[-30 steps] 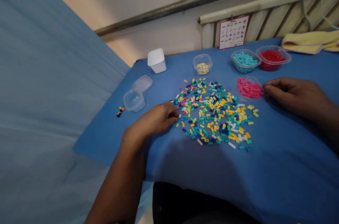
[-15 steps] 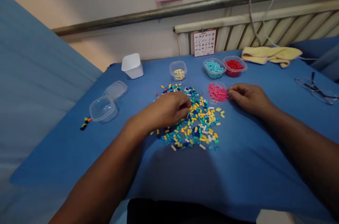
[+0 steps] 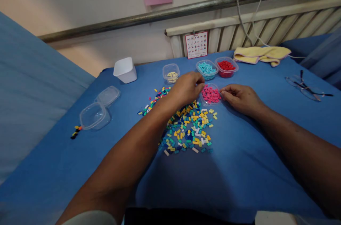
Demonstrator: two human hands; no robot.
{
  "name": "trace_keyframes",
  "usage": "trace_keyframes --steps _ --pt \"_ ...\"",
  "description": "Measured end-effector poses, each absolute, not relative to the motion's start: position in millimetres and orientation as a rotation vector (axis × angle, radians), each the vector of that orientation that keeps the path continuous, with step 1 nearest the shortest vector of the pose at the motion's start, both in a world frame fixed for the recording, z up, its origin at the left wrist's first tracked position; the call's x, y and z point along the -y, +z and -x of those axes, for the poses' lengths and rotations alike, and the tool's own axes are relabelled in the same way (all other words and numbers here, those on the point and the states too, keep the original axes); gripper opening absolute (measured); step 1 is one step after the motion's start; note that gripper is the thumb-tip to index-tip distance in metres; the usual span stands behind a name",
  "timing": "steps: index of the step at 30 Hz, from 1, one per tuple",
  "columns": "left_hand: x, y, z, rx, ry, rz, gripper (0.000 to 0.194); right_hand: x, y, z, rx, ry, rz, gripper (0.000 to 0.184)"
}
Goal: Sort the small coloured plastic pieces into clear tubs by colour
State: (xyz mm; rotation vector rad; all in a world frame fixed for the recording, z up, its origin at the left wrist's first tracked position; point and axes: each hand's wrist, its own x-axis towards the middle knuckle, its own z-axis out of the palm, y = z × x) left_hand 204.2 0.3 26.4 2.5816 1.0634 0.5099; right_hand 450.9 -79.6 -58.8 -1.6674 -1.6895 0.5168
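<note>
My left hand (image 3: pixel 188 88) reaches over the far part of a spread pile of small building bricks (image 3: pixel 186 134) in yellow, blue, green and white. Its fingers are pinched together at the left rim of a clear container of pink bricks (image 3: pixel 211 95); whatever they hold is hidden. On the opposite side, my right hand (image 3: pixel 241 99) rests on the table with thumb and fingertips closed at that container's right edge. My left forearm covers part of the pile.
Clear containers of pale yellow bricks (image 3: pixel 172 76), light blue bricks (image 3: pixel 206 69) and red bricks (image 3: pixel 226 67) stand behind. At left are a white tub (image 3: pixel 125 71), a clear container (image 3: pixel 93 116), a lid (image 3: pixel 108 95) and joined bricks (image 3: pixel 76 132). Glasses (image 3: pixel 306 86) and a yellow cloth (image 3: pixel 262 55) lie right.
My left hand has moved from the pile's left edge, across it, to the pink container. My right hand has stayed at that container. The camera view has turned to the right.
</note>
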Motion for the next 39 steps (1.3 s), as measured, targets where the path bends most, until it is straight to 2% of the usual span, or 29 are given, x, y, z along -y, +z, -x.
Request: trace_keyframes --steps 10,15,24,33,36,39 --pt "34 56 -59 -1.345 0.192 -2.322 0.022 88 -57 -453 1.699 0.505 1.795 0.037" --pt "51 57 -19 -1.357 0.031 -2.260 0.023 91 -56 -450 1.653 0.473 1.919 0.044" --pt "51 46 -11 -1.534 -0.164 -2.331 0.019 97 -43 -444 1.611 0.500 2.024 0.048" --pt "54 37 -21 -1.597 -0.311 -2.384 0.012 97 -46 -450 1.665 0.470 1.993 0.042" --pt "56 37 -22 -1.607 -0.327 -2.400 0.014 96 -45 -449 1.668 0.471 1.991 0.046" --pt "57 39 -25 -1.595 -0.234 -2.454 0.025 96 -45 -448 1.678 0.470 1.997 0.049"
